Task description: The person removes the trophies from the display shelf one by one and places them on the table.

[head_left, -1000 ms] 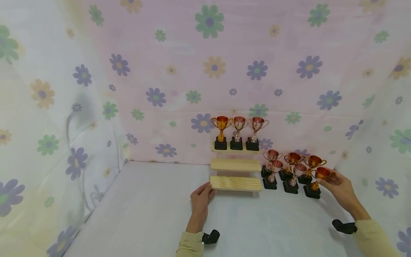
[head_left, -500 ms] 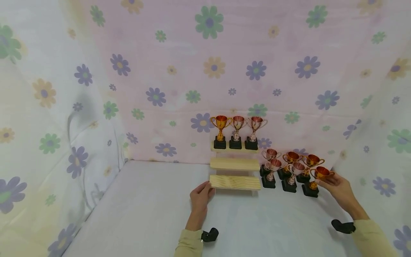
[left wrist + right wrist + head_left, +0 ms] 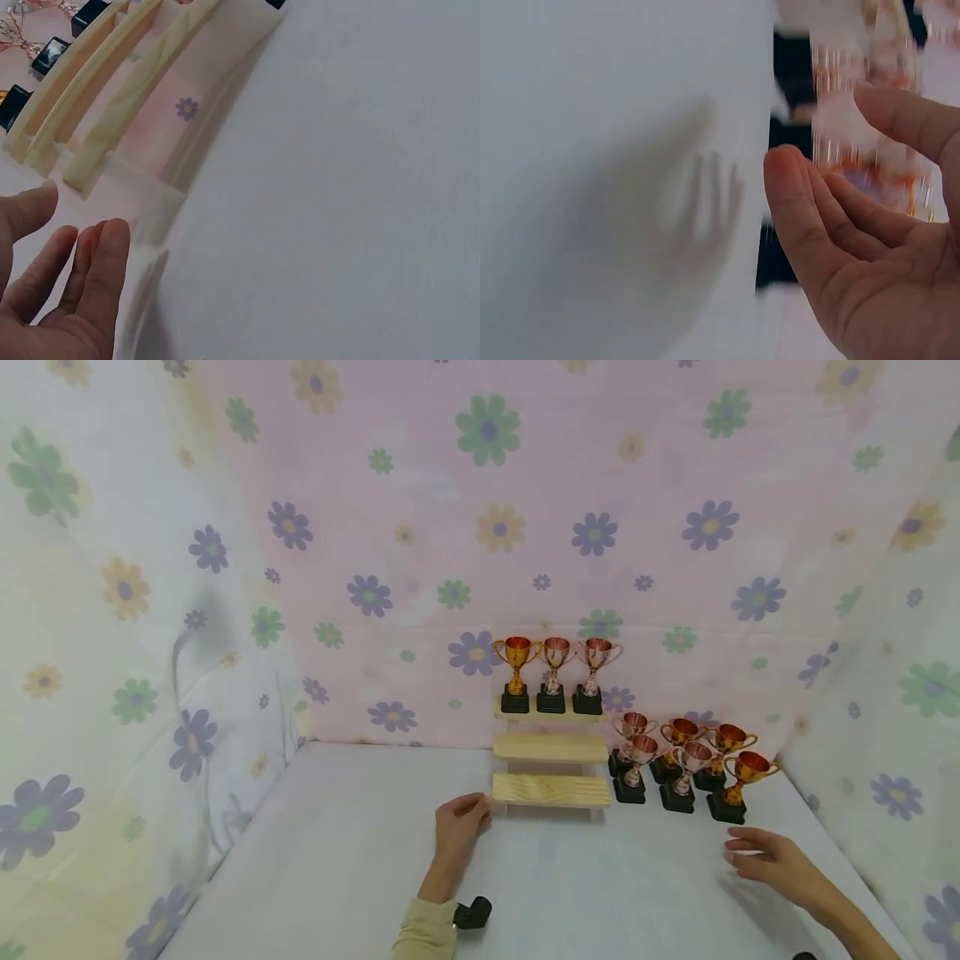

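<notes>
A three-step wooden stand (image 3: 551, 790) has a translucent side panel, seen in the left wrist view. On its top step stand a gold trophy cup (image 3: 517, 653) and two rose-silver trophy cups (image 3: 556, 652), all on black bases. My left hand (image 3: 459, 828) is beside the lowest step's left end; in the left wrist view its fingers (image 3: 109, 259) are apart from the wood and hold nothing. My right hand (image 3: 780, 867) hovers over the table, in front of the nearest gold trophy (image 3: 750, 768), with fingers (image 3: 787, 184) extended and thumb spread. It holds nothing.
Right of the stand, several more gold and rose-silver trophies (image 3: 693, 757) stand upright in close rows. A white cloth (image 3: 360, 827) covers the table. Flower-patterned fabric walls (image 3: 420, 485) enclose the back and both sides.
My right hand has let go of the front gold trophy and drawn back toward me. My left hand has come off the stand's lowest step. The trophies stay where they were.
</notes>
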